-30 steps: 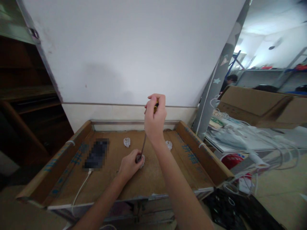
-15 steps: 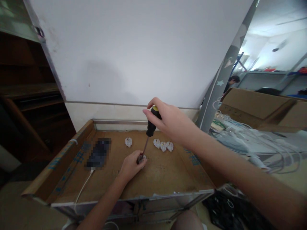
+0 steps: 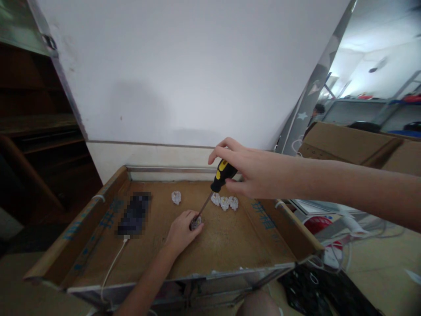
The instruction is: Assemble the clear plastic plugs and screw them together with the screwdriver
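Observation:
My right hand [image 3: 245,169] grips a black and yellow screwdriver [image 3: 221,174], which leans with its handle up to the right. Its tip reaches a small clear plastic part [image 3: 196,222] that my left hand [image 3: 183,230] holds against the cardboard surface. Behind them lies a single clear part [image 3: 176,197]. Three more clear parts sit close together to the right: one [image 3: 215,199], a middle one [image 3: 224,203] and a right one [image 3: 233,202].
A blurred dark device [image 3: 134,215] with a white cable [image 3: 113,263] lies at the left of the cardboard tray [image 3: 55,252], which has raised sides. A white panel [image 3: 184,74] stands behind. An open carton [image 3: 348,142] and a person's head [image 3: 319,109] are at the right.
My right hand has moved right and lower, and the screwdriver has gone from nearly upright to a clear tilt. My left hand still holds the clear part in about the same place.

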`<state>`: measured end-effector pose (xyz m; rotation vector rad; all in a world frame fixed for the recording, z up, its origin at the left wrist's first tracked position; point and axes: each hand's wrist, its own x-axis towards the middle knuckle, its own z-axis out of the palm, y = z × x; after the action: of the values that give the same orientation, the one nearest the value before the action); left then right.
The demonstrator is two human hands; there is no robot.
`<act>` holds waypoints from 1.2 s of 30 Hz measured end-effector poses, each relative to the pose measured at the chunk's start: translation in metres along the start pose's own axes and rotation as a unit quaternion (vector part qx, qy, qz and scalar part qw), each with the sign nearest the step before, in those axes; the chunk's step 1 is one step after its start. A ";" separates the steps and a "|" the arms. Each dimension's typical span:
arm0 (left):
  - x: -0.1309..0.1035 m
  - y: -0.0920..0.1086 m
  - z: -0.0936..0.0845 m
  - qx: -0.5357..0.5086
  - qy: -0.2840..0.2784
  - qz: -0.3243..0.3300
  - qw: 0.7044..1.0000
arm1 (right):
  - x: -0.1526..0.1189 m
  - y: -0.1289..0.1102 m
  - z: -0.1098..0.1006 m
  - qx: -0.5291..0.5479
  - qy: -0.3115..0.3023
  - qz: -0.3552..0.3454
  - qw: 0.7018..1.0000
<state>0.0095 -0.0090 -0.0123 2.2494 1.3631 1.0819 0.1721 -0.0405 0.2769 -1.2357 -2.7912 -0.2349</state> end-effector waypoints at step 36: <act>0.001 0.004 -0.006 -0.033 -0.001 -0.029 0.999 | -0.002 -0.012 -0.002 0.003 0.005 -0.020 1.000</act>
<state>0.0077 -0.0108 -0.0057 2.1506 1.3628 1.0886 0.1646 -0.0506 0.2778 -1.1733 -2.8077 -0.2342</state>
